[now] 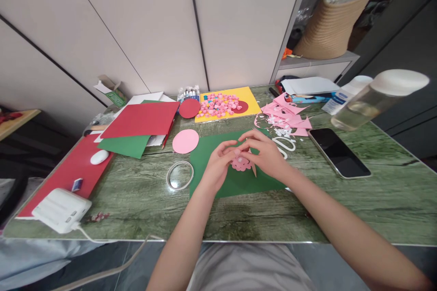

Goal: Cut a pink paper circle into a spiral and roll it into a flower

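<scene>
Nearest to us, grey cloth point(246, 268) below the table edge, then both bare forearms reaching in over the green table point(252, 220). White charger point(63, 209) near the left front corner, cable running off the edge.

Hands next, together over a green sheet point(206, 179). Left hand point(218, 163): half curled, thumb and fingers brought in on a pink scalloped paper point(241, 165). Right hand point(264, 152): fingers arched and bent, thumb side in, tips meeting the left ones at the top of that same paper, so we log both as holding it. Fingertips overlap, so we can't tell exactly which ones pinch. The paper is between the hands, above the green sheet, scalloped edge facing us.

Beside the sheet on the left we have a tape roll point(168, 176) lying flat; pink circle point(185, 141) just beyond it. Phone point(339, 152) lies to the right, well apart from the right hand. White loop handles point(289, 142) sit just past the right wrist.

Farther back: stacked red paper point(139, 119), red circle point(189, 108) touching the yellow sheet point(251, 95), pink pieces point(220, 105) heaped on that, pink scraps point(287, 116) right of it.
</scene>
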Demonstrator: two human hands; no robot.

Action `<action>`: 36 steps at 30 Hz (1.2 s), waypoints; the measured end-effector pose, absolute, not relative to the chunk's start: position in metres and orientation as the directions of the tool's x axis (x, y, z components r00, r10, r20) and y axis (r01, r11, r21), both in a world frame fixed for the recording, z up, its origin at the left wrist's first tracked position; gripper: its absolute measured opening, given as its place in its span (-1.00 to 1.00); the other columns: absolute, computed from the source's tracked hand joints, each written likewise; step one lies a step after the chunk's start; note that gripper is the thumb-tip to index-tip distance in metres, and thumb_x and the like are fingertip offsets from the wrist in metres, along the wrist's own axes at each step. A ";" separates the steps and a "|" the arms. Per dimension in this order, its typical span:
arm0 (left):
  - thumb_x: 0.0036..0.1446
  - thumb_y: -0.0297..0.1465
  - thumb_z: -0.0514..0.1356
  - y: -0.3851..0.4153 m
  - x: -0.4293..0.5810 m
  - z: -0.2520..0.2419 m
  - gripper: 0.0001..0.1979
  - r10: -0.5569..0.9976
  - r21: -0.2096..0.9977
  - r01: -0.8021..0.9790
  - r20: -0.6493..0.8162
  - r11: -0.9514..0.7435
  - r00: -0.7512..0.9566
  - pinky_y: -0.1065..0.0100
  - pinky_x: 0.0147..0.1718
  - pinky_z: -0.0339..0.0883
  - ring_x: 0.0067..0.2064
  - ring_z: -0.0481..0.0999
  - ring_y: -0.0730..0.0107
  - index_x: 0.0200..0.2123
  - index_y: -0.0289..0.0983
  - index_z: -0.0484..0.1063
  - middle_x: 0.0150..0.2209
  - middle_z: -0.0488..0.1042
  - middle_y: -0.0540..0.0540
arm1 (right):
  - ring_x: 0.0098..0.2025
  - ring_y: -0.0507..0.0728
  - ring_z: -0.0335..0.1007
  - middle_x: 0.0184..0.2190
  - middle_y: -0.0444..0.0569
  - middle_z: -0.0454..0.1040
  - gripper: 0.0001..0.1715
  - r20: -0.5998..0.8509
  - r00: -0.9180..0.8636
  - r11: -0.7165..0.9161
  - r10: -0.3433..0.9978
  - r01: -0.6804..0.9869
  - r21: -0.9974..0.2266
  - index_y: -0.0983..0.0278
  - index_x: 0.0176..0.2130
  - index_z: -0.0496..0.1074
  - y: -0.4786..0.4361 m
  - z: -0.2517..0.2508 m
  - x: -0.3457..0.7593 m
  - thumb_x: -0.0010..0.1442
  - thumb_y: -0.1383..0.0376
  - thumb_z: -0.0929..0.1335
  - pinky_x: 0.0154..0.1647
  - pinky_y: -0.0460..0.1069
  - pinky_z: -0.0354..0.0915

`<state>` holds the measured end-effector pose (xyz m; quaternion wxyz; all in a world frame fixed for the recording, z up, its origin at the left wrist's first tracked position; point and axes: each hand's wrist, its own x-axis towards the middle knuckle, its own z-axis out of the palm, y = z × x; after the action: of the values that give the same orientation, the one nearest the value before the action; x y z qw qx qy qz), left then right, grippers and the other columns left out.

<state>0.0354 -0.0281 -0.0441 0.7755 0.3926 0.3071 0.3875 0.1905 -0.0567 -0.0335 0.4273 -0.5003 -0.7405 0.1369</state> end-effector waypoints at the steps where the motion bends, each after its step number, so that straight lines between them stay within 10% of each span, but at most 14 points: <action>1: -0.06 -0.41 0.29 -0.029 0.036 -0.044 -0.69 0.838 0.847 -0.357 -0.170 0.393 0.519 0.46 -0.35 0.19 -0.33 0.45 0.48 -0.19 -0.29 0.38 -0.35 0.51 -0.05 | -0.19 0.12 0.37 -0.23 -0.05 0.37 -0.88 0.495 -0.131 0.460 0.859 0.620 -0.635 0.23 -0.46 0.41 -0.057 -0.033 0.191 0.12 0.38 0.36 -0.19 0.03 0.32; 28: -0.11 -0.46 0.30 -0.028 0.035 -0.041 -0.69 0.821 0.812 -0.389 -0.180 0.434 0.542 0.44 -0.36 0.18 -0.39 0.44 0.50 -0.22 -0.27 0.38 -0.41 0.50 0.00 | -0.40 0.03 0.35 -0.23 -0.09 0.33 -0.93 0.438 -0.131 0.430 0.889 0.566 -0.703 0.20 -0.40 0.43 -0.059 -0.023 0.193 0.08 0.38 0.37 -0.26 0.04 0.36; 36: -0.12 -0.46 0.30 -0.028 0.034 -0.040 -0.69 0.835 0.817 -0.397 -0.171 0.417 0.524 0.42 -0.33 0.20 -0.36 0.45 0.47 -0.22 -0.28 0.39 -0.39 0.50 -0.02 | -0.12 0.14 0.35 -0.17 -0.04 0.36 -0.80 0.438 -0.248 0.495 0.864 0.568 -0.657 0.13 -0.23 0.46 -0.056 -0.027 0.193 0.19 0.38 0.29 -0.12 0.07 0.34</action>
<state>0.0339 -0.0278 -0.0399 0.7891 0.3730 0.2930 0.3904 0.1935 -0.0555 -0.0272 0.3981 -0.4666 -0.7676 0.1858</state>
